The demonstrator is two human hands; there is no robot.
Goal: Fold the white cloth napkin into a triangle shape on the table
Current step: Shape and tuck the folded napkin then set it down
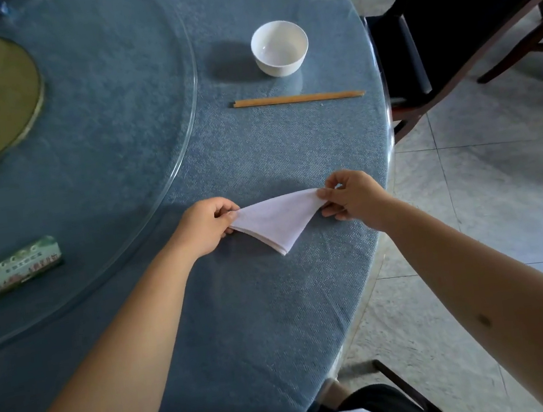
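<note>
White triangular napkin (pixel 277 220) on blue table (pixel 276 309), corners pinched by left hand (pixel 204 226) and right hand (pixel 353 196) fingers.

Printing shows on only one thing: a long packet (pixel 12 271) lying on the glass turntable (pixel 155 172) at the left. Its green and white wrapper carries a row of small characters along the upper edge and a darker band with more marks below, plus a round emblem at its near end. All of it is too small and blurred to read. No other words, numbers or signs can be made out.
</note>
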